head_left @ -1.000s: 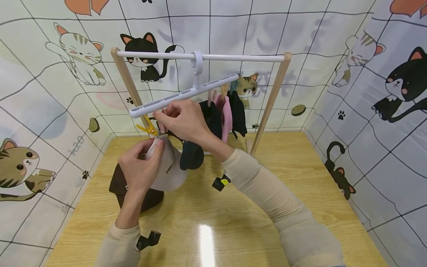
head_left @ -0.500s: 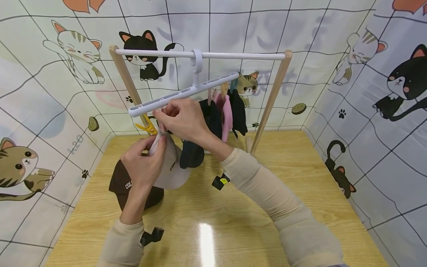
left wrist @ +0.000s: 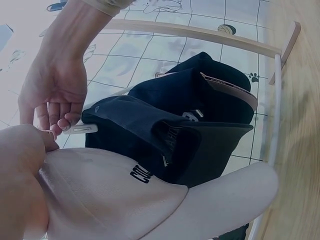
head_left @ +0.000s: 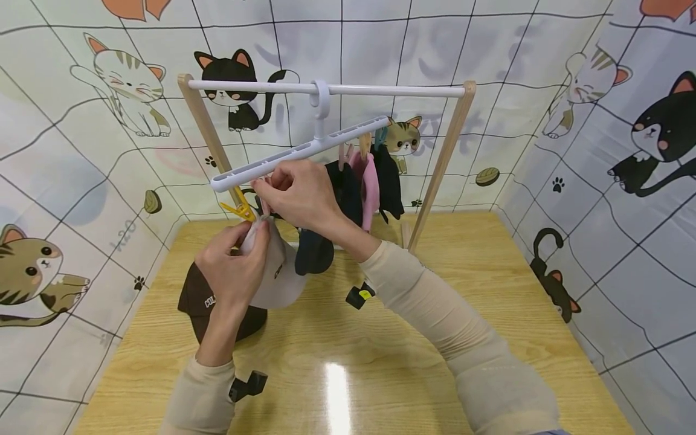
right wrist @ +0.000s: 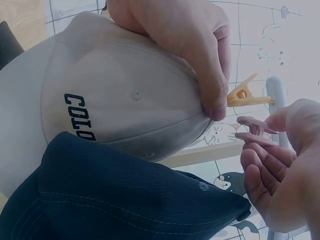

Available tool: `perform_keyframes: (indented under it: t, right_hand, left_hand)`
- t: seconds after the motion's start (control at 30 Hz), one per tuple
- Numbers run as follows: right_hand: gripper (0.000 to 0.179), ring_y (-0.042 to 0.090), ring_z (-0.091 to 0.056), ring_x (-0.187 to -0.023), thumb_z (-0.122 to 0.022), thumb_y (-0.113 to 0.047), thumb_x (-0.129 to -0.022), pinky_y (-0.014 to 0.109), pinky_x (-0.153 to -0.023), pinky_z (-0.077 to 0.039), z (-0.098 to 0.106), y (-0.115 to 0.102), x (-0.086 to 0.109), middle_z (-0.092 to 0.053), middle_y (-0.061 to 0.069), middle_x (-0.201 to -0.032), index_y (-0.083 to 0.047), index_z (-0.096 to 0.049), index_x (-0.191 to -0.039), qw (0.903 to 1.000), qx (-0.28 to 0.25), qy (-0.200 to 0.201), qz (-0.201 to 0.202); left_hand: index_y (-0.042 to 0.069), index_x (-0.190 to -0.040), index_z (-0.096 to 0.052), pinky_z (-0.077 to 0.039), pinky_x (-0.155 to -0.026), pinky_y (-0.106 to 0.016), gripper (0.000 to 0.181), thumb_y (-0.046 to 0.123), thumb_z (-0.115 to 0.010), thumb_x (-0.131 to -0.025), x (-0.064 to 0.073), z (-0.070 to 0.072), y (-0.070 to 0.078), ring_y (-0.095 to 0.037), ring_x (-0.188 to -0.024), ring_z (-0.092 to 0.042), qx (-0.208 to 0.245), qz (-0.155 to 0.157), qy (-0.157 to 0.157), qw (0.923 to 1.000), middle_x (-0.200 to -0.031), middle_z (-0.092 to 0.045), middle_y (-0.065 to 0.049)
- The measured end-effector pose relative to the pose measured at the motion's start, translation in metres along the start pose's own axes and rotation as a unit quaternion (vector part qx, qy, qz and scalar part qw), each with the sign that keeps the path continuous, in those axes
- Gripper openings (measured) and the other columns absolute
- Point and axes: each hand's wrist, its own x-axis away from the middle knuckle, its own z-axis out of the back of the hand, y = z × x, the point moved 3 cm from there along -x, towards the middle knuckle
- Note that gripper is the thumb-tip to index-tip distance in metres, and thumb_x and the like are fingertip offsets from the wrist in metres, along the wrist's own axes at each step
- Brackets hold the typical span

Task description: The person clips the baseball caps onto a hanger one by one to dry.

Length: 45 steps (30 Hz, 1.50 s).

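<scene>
My left hand (head_left: 231, 266) pinches the top of a light beige cap (head_left: 277, 284) between thumb and fingers, and the brim hangs down. In the right wrist view, my right hand (right wrist: 285, 170) pinches a pink clothespin (right wrist: 256, 140) whose jaws are spread, close to the cap's upper edge. The clothespin hangs from the left half of a white hanger (head_left: 283, 158). A yellow clothespin (head_left: 239, 210) hangs near the hanger's left end, close to the left fingertips. A navy cap (left wrist: 150, 130) hangs just beside the beige one.
A wooden-legged rack with a white bar (head_left: 391, 92) bears the hanger. Further right on the hanger, clothespins hold a pink cap (head_left: 371, 187) and a black cap (head_left: 388, 187). A dark brown cap (head_left: 193, 296) lies on the wooden table (head_left: 413, 374), behind the left wrist.
The left hand and beige cap have shifted slightly right and up, and the cap's brim has swung a little. The right hand has stayed at the pink clothespin.
</scene>
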Motion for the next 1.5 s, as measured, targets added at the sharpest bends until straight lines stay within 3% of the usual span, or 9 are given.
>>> perform_keyframes:
  t: [0.2, 0.6, 0.87, 1.17, 1.5]
  right_hand:
    - [0.031, 0.011, -0.064, -0.063, -0.077, -0.031, -0.106, 0.023, -0.054, -0.041, -0.001, 0.0, 0.001, -0.076, -0.001, -0.071, -0.012, -0.077, -0.082, 1.0, 0.006, 0.001, 0.0]
    - [0.033, 0.011, -0.062, -0.061, -0.077, -0.031, -0.106, 0.024, -0.055, -0.039, -0.002, -0.001, 0.001, -0.075, -0.002, -0.068, -0.013, -0.076, -0.078, 0.9999, 0.012, 0.005, 0.007]
    - [0.034, 0.011, -0.062, -0.061, -0.078, -0.031, -0.106, 0.024, -0.055, -0.038, -0.002, -0.002, 0.001, -0.075, -0.002, -0.068, -0.014, -0.075, -0.078, 0.9999, 0.013, 0.007, -0.001]
    - [0.033, 0.01, -0.063, -0.06, -0.078, -0.031, -0.106, 0.024, -0.055, -0.037, -0.003, -0.002, 0.0, -0.076, -0.003, -0.068, -0.014, -0.075, -0.078, 0.9999, 0.012, 0.009, 0.005]
    - [0.034, 0.011, -0.062, -0.058, -0.077, -0.031, -0.107, 0.025, -0.054, -0.036, -0.001, -0.005, 0.0, -0.077, -0.003, -0.068, -0.014, -0.075, -0.078, 0.9998, 0.017, 0.006, 0.008]
  left_hand:
    - [-0.002, -0.091, -0.086, -0.04, -0.067, -0.009, 0.022, 0.019, -0.085, -0.096, 0.001, 0.002, -0.001, -0.015, -0.061, -0.064, 0.0, 0.002, 0.0, 1.0, -0.073, -0.079, -0.018]
    - [-0.001, -0.093, -0.088, -0.039, -0.066, -0.008, 0.021, 0.019, -0.084, -0.095, 0.002, 0.004, -0.002, -0.026, -0.058, -0.065, -0.002, -0.005, 0.005, 1.0, -0.073, -0.079, -0.02]
    - [0.0, -0.097, -0.09, -0.043, -0.07, -0.004, 0.017, 0.015, -0.083, -0.094, -0.004, 0.008, 0.0, -0.015, -0.063, -0.068, 0.006, 0.004, 0.015, 0.9999, -0.079, -0.083, -0.019]
    - [-0.002, -0.099, -0.089, -0.042, -0.072, -0.005, 0.02, 0.017, -0.082, -0.096, -0.005, 0.011, 0.005, -0.032, -0.061, -0.071, 0.0, -0.014, 0.013, 0.9998, -0.081, -0.083, -0.02]
    - [-0.004, -0.1, -0.088, -0.042, -0.073, -0.006, 0.023, 0.018, -0.083, -0.097, -0.008, 0.012, 0.005, -0.036, -0.063, -0.073, 0.004, -0.025, 0.003, 0.9997, -0.083, -0.084, -0.022]
